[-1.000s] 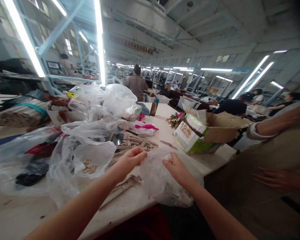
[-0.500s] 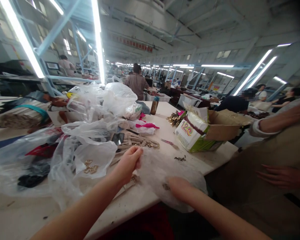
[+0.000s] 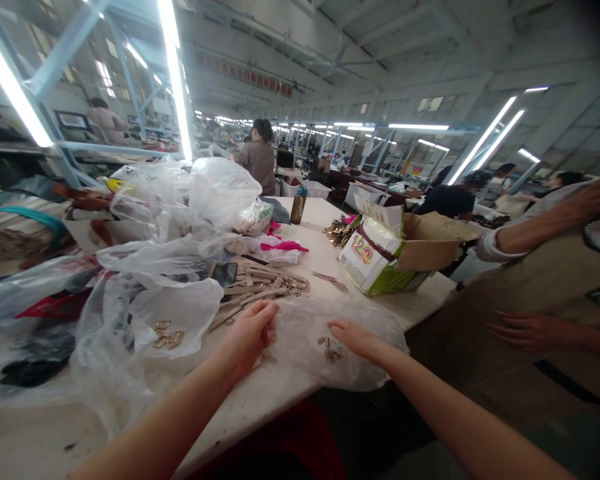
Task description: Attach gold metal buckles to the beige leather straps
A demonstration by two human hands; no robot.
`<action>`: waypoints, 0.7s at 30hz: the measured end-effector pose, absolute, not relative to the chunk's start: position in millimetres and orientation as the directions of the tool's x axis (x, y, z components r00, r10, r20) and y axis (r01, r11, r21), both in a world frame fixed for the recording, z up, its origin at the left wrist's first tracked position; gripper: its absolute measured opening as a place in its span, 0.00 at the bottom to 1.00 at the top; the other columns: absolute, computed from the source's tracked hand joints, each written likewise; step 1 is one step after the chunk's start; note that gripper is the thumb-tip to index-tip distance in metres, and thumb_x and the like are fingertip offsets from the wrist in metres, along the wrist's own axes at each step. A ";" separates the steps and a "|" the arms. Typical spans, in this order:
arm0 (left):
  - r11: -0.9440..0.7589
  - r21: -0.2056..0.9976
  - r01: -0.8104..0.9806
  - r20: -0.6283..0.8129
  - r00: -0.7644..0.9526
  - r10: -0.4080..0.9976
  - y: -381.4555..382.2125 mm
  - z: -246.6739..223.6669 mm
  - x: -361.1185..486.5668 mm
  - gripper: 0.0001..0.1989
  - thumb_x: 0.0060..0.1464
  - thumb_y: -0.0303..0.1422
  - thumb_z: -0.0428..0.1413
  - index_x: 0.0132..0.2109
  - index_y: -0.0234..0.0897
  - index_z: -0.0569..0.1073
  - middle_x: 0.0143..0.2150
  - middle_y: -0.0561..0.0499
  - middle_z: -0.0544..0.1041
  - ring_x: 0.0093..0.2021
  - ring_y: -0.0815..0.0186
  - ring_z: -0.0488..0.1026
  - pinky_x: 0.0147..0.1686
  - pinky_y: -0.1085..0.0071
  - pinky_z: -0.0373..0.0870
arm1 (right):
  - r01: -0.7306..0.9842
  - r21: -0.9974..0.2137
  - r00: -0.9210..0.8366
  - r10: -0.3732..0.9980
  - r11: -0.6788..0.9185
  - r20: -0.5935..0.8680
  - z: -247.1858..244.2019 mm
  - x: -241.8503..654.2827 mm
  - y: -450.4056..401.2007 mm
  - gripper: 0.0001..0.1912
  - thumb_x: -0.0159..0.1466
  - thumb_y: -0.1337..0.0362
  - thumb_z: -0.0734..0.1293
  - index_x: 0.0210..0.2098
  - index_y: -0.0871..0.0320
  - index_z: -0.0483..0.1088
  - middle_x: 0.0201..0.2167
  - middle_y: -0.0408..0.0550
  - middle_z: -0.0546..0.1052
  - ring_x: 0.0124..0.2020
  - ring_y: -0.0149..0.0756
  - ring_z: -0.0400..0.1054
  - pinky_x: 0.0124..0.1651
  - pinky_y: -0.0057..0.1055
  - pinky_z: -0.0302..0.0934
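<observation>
Plastic bag (image 3: 305, 340) | left hand (image 3: 251, 331) pinching its left edge | beneath right hand (image 3: 359, 339), grip unclear

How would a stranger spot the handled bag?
On the white table, find the left hand and right hand near the edge. Between them is a cloudy bag with metal pieces showing; unlike the plastic bags further left, it overhangs the edge.

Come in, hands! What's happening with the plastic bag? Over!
Left hand pinches clear bag at edge. Right hand at bag, beside small metal pieces. Printed box beyond bag. Over.
</observation>
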State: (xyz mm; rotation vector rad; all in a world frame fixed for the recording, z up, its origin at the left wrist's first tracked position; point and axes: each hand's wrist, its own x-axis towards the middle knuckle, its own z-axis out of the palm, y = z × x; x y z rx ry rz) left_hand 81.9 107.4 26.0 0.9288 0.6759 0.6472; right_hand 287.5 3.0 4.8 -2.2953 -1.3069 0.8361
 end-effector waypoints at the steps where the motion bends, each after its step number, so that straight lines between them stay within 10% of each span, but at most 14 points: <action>1: 0.443 0.870 -0.218 -0.229 0.616 0.753 111.0 25.7 80.8 0.19 0.38 0.43 0.64 0.32 0.36 0.66 0.22 0.60 0.62 0.20 0.77 0.59 0.19 0.80 0.55 | 0.666 -0.559 0.395 0.869 -0.494 -0.298 9.3 286.6 -1.5 0.20 0.61 0.69 0.54 0.49 0.60 0.68 0.53 0.53 0.71 0.54 0.39 0.63 0.58 0.37 0.53; 10: 0.383 0.916 -0.117 -0.240 0.603 0.761 114.2 23.0 82.4 0.19 0.39 0.43 0.62 0.34 0.36 0.67 0.23 0.59 0.63 0.20 0.76 0.58 0.19 0.79 0.52 | 0.850 0.066 0.527 0.841 -0.523 -0.122 -7.5 294.0 -22.8 0.31 0.59 0.53 0.63 0.59 0.59 0.57 0.51 0.59 0.71 0.51 0.49 0.66 0.49 0.39 0.59; 15: 0.074 0.968 0.240 -0.216 0.646 0.732 110.3 7.2 84.2 0.17 0.45 0.43 0.54 0.38 0.34 0.70 0.26 0.56 0.67 0.24 0.71 0.62 0.23 0.75 0.55 | 0.854 0.085 0.520 0.839 -0.513 -0.164 -39.5 293.4 -0.6 0.37 0.53 0.59 0.69 0.59 0.65 0.57 0.45 0.63 0.74 0.45 0.51 0.69 0.43 0.38 0.62; 21: -0.276 0.834 0.477 -0.166 0.695 0.700 125.6 -20.0 81.0 0.27 0.44 0.41 0.53 0.51 0.32 0.69 0.34 0.47 0.74 0.36 0.57 0.70 0.36 0.66 0.63 | 0.859 0.019 0.508 0.848 -0.511 -0.154 -48.2 305.9 -4.3 0.18 0.62 0.73 0.54 0.42 0.63 0.73 0.44 0.59 0.76 0.48 0.47 0.69 0.49 0.37 0.60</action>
